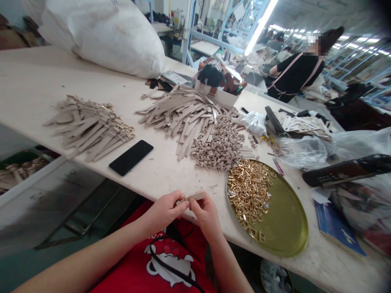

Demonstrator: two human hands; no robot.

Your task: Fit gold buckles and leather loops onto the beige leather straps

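Observation:
Near the table's front edge, a short beige strap [197, 196] is held between both hands. My left hand [169, 207] pinches its left end, where a small gold glint shows; the fingers cover most of that end. My right hand [208, 212] has thumb and fingers closed around the strap's other part. To the right lies a round gold tray [285, 215] with a heap of gold buckles [249, 191] on its left side. Beyond the hands are a pile of small beige loops [216, 144] and a pile of loose beige straps [183, 110].
A black phone [131, 157] lies left of my hands, before a stack of straps with gold buckles [94, 128]. A large white sack [104, 36] fills the back left. A dark bottle [345, 170] and blue booklet [337, 228] are at right. A person [295, 75] stands beyond the table.

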